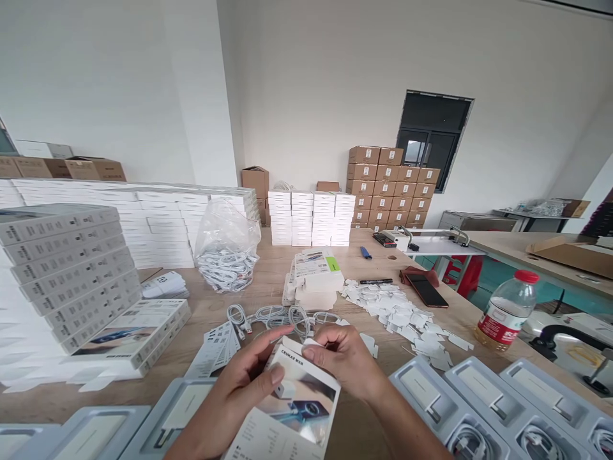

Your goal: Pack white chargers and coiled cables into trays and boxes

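Observation:
A white printed product box (306, 409) is tilted up in front of me, with a picture of a phone on its face. My left hand (249, 377) is wrapped round its left side, thumb on the front. At the box's upper end, my right hand (342, 358) pinches the white top flap between thumb and fingers. Just beyond my hands lie coiled grey cables (272, 316) and a fan of printed leaflets (218, 348). A stack of flattened cartons (313, 281) stands behind the cables.
Grey trays (440, 402) with chargers and cables line the near right; more trays (105, 431) sit at near left. Stacked boxes (71, 275) rise on the left, beside a bag of cables (227, 249). Paper scraps (397, 313), a phone (426, 289) and a bottle (507, 313) lie right.

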Tool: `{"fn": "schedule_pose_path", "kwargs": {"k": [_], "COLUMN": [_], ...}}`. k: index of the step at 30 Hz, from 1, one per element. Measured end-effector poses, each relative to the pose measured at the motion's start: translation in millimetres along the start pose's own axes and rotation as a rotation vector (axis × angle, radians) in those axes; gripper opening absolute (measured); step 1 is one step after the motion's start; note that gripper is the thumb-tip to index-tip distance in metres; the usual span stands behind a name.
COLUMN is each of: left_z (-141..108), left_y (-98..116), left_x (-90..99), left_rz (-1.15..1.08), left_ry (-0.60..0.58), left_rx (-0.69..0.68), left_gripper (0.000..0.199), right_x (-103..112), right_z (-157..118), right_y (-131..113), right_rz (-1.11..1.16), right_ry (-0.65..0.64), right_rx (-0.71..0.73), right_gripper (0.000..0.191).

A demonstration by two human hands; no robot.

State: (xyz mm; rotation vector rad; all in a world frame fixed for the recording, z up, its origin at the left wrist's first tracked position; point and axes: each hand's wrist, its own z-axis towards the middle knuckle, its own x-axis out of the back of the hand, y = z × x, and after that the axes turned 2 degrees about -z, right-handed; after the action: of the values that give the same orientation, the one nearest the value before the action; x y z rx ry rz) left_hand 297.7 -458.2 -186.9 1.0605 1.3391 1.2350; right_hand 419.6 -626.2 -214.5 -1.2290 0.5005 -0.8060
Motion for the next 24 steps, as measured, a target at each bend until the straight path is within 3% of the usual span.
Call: {"fn": "schedule_pose_path", "kwargs": {"k": [7, 19, 24], "left_z": [8.2, 11.6, 11.5], "left_y": [-5.1, -0.7, 4.8], "left_x": [14.6, 9.3, 10.2], "left_rz": [0.030, -0.106, -0.115], "left_ry": [-0.019, 0.192, 0.256], "left_rx": [-0.038, -0.096, -0.111], "left_gripper": [0.041, 0.036, 0.037], "right_x": [5.7, 11.6, 7.9], "right_z": [-0.2, -0.4, -5.4], "right_y": [-2.8, -5.4, -17.7], "right_rz": [0.046, 0.266, 0.073], "right_ry": [-0.080, -0.167, -0.223], "right_rx": [-0.025, -0.125, 0.033], "right_gripper": [0.034, 0.033, 0.030]}}
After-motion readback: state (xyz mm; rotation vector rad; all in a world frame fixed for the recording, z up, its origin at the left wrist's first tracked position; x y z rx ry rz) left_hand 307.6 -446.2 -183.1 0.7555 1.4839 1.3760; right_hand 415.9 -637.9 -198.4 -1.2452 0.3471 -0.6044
